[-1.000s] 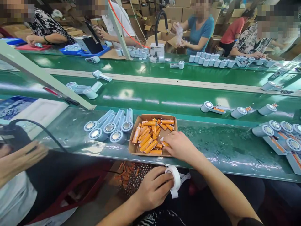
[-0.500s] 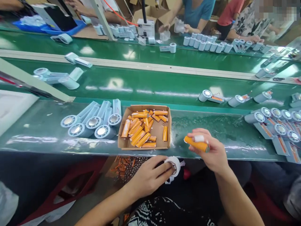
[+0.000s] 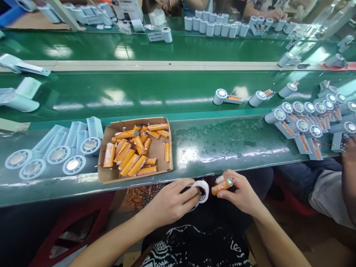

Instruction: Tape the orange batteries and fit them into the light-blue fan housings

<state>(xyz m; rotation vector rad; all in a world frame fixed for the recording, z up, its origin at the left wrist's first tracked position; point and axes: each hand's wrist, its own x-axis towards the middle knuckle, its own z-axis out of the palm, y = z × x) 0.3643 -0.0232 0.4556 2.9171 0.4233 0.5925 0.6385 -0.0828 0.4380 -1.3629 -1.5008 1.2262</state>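
Holding a roll of white tape (image 3: 202, 190), the left hand (image 3: 172, 202) seems curled around it; the right hand (image 3: 244, 193) pinches an orange battery (image 3: 221, 185).

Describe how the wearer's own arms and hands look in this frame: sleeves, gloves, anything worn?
Both forearms are bare to the bottom edge of the frame, with no sleeves in view. The left hand and right hand wear no gloves; no rings, watch or wristband show. Below them is a dark garment with a black-and-white pattern.

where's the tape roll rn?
Head view, bottom centre: the tape roll is in the left hand, below the green bench edge, beside the orange battery in the right hand.
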